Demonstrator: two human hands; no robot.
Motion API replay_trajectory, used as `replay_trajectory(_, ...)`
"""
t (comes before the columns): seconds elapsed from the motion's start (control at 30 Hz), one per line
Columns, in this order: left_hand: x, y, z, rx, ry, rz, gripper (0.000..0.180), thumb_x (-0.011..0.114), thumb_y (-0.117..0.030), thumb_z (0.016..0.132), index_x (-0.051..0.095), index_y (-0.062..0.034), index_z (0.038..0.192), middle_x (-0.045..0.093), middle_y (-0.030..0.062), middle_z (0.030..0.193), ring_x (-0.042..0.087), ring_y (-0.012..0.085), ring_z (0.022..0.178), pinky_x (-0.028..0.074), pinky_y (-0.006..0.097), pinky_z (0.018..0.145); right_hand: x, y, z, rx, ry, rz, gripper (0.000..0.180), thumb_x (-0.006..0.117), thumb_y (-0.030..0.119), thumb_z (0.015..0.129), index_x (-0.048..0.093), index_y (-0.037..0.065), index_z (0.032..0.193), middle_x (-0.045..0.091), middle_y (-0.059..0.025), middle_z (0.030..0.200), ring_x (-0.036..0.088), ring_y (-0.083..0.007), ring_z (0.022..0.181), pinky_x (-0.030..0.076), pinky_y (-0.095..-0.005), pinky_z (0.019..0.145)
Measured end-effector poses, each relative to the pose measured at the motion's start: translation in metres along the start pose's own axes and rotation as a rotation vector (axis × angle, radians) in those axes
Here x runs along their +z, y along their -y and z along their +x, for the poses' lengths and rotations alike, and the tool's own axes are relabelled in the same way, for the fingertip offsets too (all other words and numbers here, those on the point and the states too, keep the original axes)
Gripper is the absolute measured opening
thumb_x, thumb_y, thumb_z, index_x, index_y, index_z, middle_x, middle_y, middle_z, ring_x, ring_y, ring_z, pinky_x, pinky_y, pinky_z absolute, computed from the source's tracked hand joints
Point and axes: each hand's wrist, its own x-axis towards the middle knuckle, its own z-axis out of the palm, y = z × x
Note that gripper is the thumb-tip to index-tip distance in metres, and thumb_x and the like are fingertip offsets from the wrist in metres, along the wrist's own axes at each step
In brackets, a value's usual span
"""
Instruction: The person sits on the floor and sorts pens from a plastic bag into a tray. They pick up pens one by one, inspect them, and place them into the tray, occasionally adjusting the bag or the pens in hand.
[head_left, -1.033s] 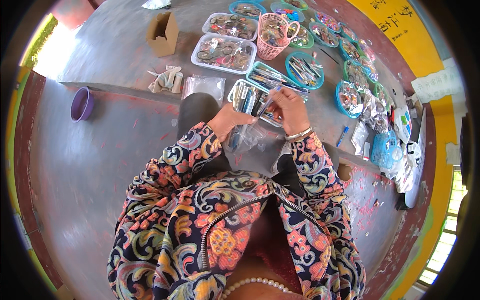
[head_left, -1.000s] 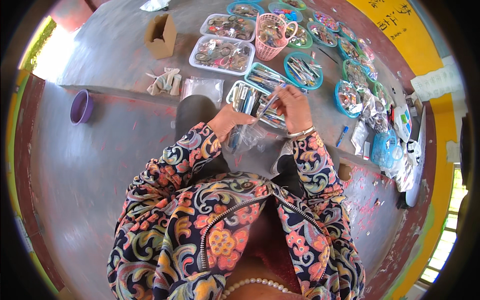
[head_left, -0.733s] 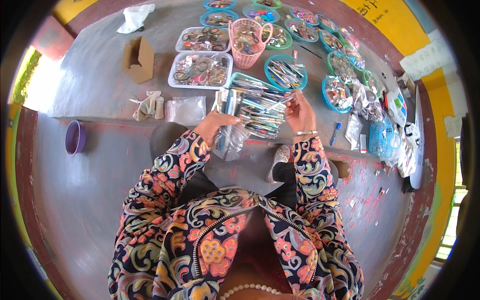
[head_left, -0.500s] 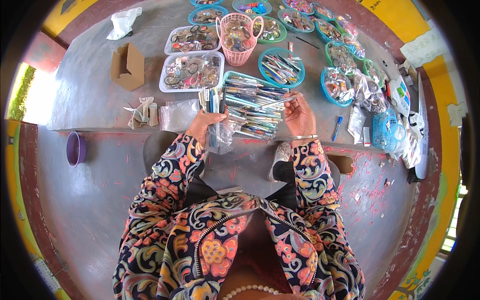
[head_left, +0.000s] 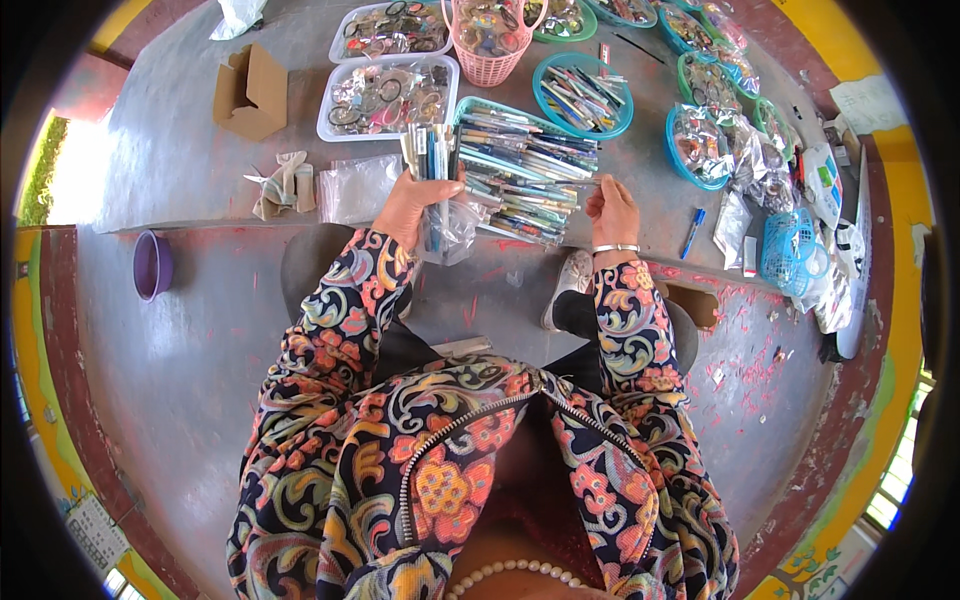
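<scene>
My left hand (head_left: 405,208) is wrapped round a bundle of pens (head_left: 437,150) standing upright in a clear plastic bag (head_left: 450,232). The bag's lower end hangs below my fingers. Between the fingertips of my right hand (head_left: 613,212) is the end of one slim pen (head_left: 578,182), lying nearly level and pointing left. Behind and between both hands sits a turquoise basket (head_left: 590,140) heaped with many pens (head_left: 530,165). Just beyond it stands a round blue basket (head_left: 628,108) with more pens (head_left: 580,98).
Flat clear bags (head_left: 358,188), scissors with a cloth (head_left: 285,188) and a cardboard box (head_left: 250,95) lie left. White trays (head_left: 325,125) and a pink basket (head_left: 490,70) stand behind. At right are a blue pen (head_left: 692,232), wrapped-goods baskets (head_left: 700,150) and a blue basket (head_left: 787,250).
The whole view has shifted, so the table sits higher in the picture. My right hand has turned, and its pen lies more level. My left hand keeps its hold on the bagged pens.
</scene>
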Motion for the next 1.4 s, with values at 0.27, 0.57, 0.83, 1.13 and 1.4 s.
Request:
replay_trajectory(0.27, 0.001, -0.004, -0.005, 0.021, -0.006, -0.029, 0.03, 0.065, -0.007, 0.067, 0.055, -0.0005, 0.095, 0.059, 0.0048, 0.079, 0.057, 0.014, 0.068, 0.047, 0.026, 0.063, 0.009, -0.037, 0.005, 0.029, -0.076, -0.368, 0.016, 0.056, 0.014, 0.082, 0.062, -0.001, 0.086, 0.06, -0.0059, 0.065, 0.058, -0.0127, 0.053, 0.047, -0.0231, 0.044)
replay_trajectory(0.57, -0.007, -0.008, -0.007, 0.011, 0.01, -0.046, 0.034, 0.066, -0.006, 0.066, 0.055, -0.0001, 0.098, 0.06, 0.0063, 0.082, 0.058, 0.0145, 0.071, 0.048, 0.026, 0.065, 0.004, -0.049, 0.016, 0.023, -0.107, -0.62, 0.017, 0.056, 0.015, 0.077, 0.066, 0.002, 0.078, 0.055, -0.0033, 0.056, 0.051, -0.0096, 0.044, 0.043, -0.0218, 0.04)
replay_trajectory(0.83, -0.003, -0.012, -0.018, -0.085, 0.186, -0.094, 0.039, 0.065, -0.006, 0.065, 0.052, -0.0004, 0.101, 0.061, 0.0095, 0.082, 0.06, 0.0172, 0.07, 0.05, 0.029, 0.063, -0.013, -0.067, 0.04, 0.008, -0.034, -0.754, 0.017, 0.053, 0.015, 0.078, 0.066, 0.003, 0.08, 0.054, -0.0047, 0.055, 0.051, -0.0122, 0.042, 0.043, -0.0245, 0.04)
replay_trajectory(1.13, 0.007, -0.013, -0.018, -0.055, 0.212, -0.092, 0.04, 0.066, -0.006, 0.067, 0.052, -0.0009, 0.104, 0.061, 0.009, 0.086, 0.06, 0.0167, 0.071, 0.052, 0.031, 0.066, 0.063, -0.007, -0.028, -0.455, 0.219, -1.076, 0.027, 0.058, 0.023, 0.079, 0.06, 0.004, 0.097, 0.064, -0.0125, 0.074, 0.062, -0.0196, 0.062, 0.047, -0.0296, 0.052)
replay_trajectory(1.4, 0.003, 0.007, -0.005, -0.072, 0.212, 0.097, 0.031, 0.063, 0.001, 0.069, 0.057, -0.0025, 0.099, 0.06, 0.0047, 0.087, 0.058, 0.0131, 0.075, 0.047, 0.026, 0.068, 0.117, 0.013, -0.092, -0.036, 0.532, -0.523, 0.02, 0.064, 0.018, 0.077, 0.06, -0.001, 0.083, 0.06, -0.0029, 0.067, 0.055, -0.0094, 0.054, 0.039, -0.0212, 0.041)
